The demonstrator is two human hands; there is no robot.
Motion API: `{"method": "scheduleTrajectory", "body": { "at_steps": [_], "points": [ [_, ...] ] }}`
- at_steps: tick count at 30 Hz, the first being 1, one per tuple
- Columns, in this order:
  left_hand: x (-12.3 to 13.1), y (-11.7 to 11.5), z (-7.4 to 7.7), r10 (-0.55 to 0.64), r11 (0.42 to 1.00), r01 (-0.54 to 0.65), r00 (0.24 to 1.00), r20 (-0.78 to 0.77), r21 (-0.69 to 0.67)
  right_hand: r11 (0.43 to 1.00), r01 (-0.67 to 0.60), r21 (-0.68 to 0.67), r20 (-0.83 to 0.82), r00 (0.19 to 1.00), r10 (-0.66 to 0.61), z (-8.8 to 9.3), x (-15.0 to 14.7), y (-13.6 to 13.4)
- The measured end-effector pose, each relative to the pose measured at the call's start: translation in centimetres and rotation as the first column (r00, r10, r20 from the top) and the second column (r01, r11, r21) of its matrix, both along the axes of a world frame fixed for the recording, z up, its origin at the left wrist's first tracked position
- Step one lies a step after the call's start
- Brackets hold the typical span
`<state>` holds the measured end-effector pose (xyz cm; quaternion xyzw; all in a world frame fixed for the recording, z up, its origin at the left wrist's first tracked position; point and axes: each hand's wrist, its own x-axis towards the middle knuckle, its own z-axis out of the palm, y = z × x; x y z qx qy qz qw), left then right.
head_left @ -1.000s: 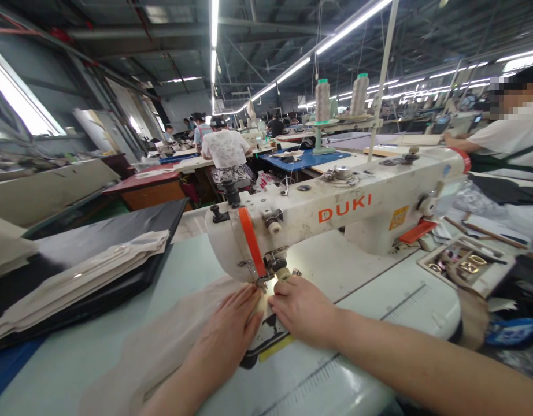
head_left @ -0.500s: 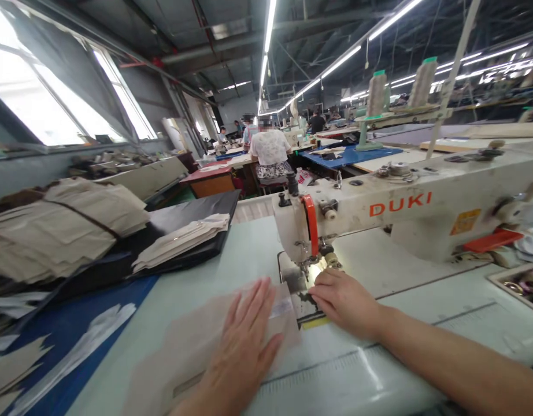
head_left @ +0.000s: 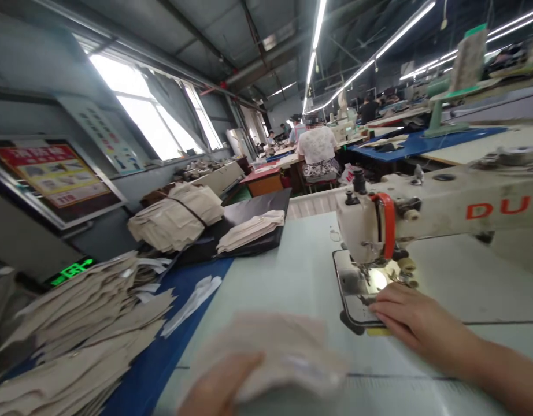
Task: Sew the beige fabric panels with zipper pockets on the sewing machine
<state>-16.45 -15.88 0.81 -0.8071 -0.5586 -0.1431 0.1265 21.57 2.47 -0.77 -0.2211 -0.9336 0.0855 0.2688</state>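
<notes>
My left hand point(head_left: 223, 378) is closed on a beige fabric piece point(head_left: 270, 341), thumb on top and the other fingers hidden beneath. The piece is lifted and blurred, with a pale shiny patch near its front edge. My right hand point(head_left: 416, 318) lies at the sewing machine point(head_left: 362, 225), its fingertips pressed together at the front of the metal needle plate point(head_left: 351, 286). Whatever those fingers hold, if anything, is too small to make out. A lamp lights the needle area just behind them.
To the left, stacks of beige fabric pieces point(head_left: 88, 312) and white strips point(head_left: 192, 303) lie on a blue surface. Behind them are a strapped fabric bundle point(head_left: 175, 216) and a smaller stack point(head_left: 251, 231) on black material. A seated person point(head_left: 316, 147) is farther back.
The view has swung left. My left hand was flat on the fabric piece; now it grips and lifts it, away from the machine. My right hand stays by the needle plate.
</notes>
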Motion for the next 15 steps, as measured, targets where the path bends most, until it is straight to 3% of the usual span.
{"method": "scheduleTrajectory", "body": {
  "at_steps": [1, 3, 4, 5, 7, 8, 10, 12, 15],
  "points": [
    [-0.7, 1.8, 2.6, 0.215, 0.977, -0.215, 0.974, 0.068, 0.004, 1.0, -0.006, -0.012, 0.005, 1.0, 0.006, 0.0, 0.0, 0.0],
    [-2.0, 6.8, 8.1, 0.562, 0.806, -0.588, 0.796, 0.224, 0.064, 1.0, -0.004, -0.031, 0.005, 1.0, 0.005, -0.2, 0.0, 0.0],
    [-2.6, 9.6, 10.6, 0.644, 0.719, -0.688, 0.713, 0.278, 0.101, 0.999, 0.001, -0.034, -0.001, 1.0, -0.001, -0.3, 0.0, 0.0],
    [-3.2, 12.5, 12.6, 0.662, 0.68, -0.719, 0.686, 0.302, 0.141, 1.0, 0.009, -0.028, -0.009, 1.0, -0.009, -0.4, 0.1, 0.1],
    [-3.9, 17.7, 14.8, 0.665, 0.664, -0.728, 0.678, 0.313, 0.168, 1.0, 0.023, 0.01, -0.033, 0.999, -0.022, -0.6, 0.2, 0.3],
    [-4.1, 19.9, 15.0, 0.665, 0.669, -0.726, 0.681, 0.308, 0.161, 0.999, 0.025, 0.037, -0.048, 0.999, -0.023, -0.6, 0.3, 0.5],
    [-4.0, 23.3, 13.4, 0.675, 0.682, -0.723, 0.68, 0.286, 0.107, 0.995, 0.019, 0.094, -0.074, 0.997, -0.012, -0.9, 0.4, 0.9],
    [-3.7, 25.2, 10.5, 0.698, 0.687, -0.726, 0.668, 0.259, 0.021, 0.989, -0.004, 0.146, -0.108, 0.994, 0.02, -1.3, 0.6, 1.4],
    [-3.3, 26.0, 6.1, 0.72, 0.685, -0.724, 0.657, 0.226, -0.081, 0.983, -0.028, 0.183, -0.154, 0.986, 0.057, -2.5, 0.8, 2.1]
  ]
}}
